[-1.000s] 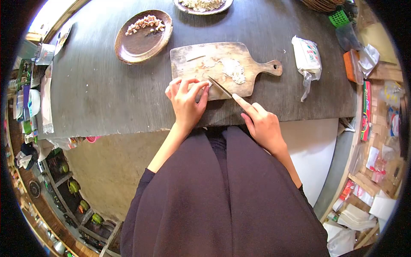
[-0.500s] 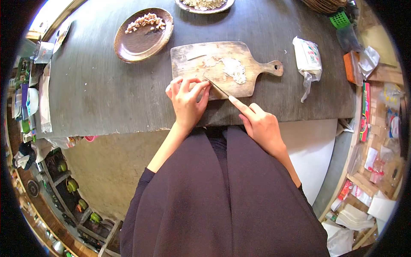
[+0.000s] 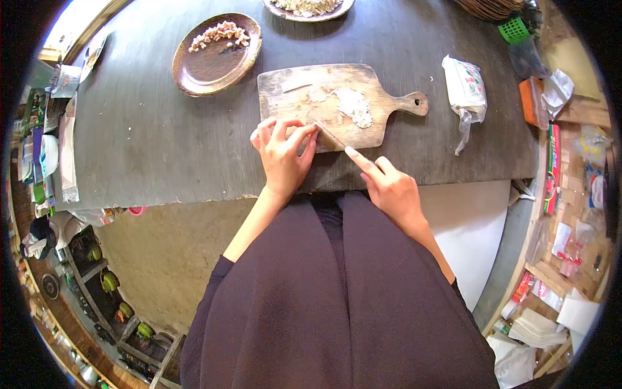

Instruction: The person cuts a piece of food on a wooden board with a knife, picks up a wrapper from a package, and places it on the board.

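One narrow, grey metal knife [image 3: 333, 137], judged light, stiff and best held by its hidden handle, is gripped by the right hand [image 3: 390, 188] over the pale-brown, paddle-shaped wooden board [image 3: 343, 78], beside the curled left hand [image 3: 282, 154], whose grip cannot be told.

The cutting board [image 3: 343, 74] lies on the table [image 3: 162, 142] before me, handle to the right. My left hand [image 3: 282, 159] is at its near left corner; my right hand [image 3: 392, 191], with the knife [image 3: 333, 137], is right of that and closer to me. A small pile [image 3: 354, 107] sits on the board towards the handle. Beyond, to the left, a plate [image 3: 210, 63] holds pieces [image 3: 219, 36]; another plate [image 3: 312, 19] is farther behind the board. A packet [image 3: 464, 84] lies right of the handle.
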The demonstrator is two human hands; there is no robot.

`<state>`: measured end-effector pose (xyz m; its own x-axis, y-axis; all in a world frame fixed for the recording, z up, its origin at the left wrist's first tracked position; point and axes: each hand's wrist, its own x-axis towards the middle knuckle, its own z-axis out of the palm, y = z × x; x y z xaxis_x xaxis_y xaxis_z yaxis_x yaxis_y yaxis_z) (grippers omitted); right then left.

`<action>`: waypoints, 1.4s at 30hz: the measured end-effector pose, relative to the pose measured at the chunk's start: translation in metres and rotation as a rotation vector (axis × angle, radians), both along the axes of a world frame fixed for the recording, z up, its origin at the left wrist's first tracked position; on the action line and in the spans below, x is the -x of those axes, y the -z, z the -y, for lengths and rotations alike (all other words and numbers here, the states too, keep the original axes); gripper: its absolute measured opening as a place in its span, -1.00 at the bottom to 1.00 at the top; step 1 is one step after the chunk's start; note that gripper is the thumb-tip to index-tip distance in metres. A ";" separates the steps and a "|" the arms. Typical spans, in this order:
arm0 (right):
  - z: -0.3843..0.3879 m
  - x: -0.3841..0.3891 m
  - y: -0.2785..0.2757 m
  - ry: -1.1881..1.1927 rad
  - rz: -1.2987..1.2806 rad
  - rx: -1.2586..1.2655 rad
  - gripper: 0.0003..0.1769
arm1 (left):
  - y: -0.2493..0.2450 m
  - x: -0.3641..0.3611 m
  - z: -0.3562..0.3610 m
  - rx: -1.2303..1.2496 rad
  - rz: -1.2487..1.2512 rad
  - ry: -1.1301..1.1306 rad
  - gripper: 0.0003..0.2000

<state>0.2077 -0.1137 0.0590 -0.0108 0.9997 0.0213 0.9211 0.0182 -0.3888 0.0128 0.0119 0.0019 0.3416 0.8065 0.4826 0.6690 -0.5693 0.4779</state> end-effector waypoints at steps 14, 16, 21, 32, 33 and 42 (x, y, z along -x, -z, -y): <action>-0.007 0.001 0.005 -0.020 0.044 0.006 -0.30 | 0.000 0.000 0.000 0.001 -0.020 -0.006 -0.80; -0.007 0.002 0.006 -0.018 0.019 -0.002 -0.30 | 0.001 0.000 0.000 -0.002 -0.028 -0.007 -0.80; -0.005 0.002 0.001 -0.021 -0.003 -0.012 -0.31 | 0.002 0.001 0.000 0.007 -0.002 -0.006 -0.81; -0.007 0.002 0.006 -0.013 -0.003 -0.006 -0.30 | 0.002 0.000 0.000 0.001 -0.009 0.002 -0.80; -0.008 0.002 0.007 -0.011 -0.003 -0.006 -0.30 | 0.002 0.001 0.000 0.000 -0.015 0.000 -0.80; -0.001 0.003 0.010 -0.025 -0.016 0.006 -0.30 | 0.003 0.001 0.000 0.010 0.000 0.000 -0.80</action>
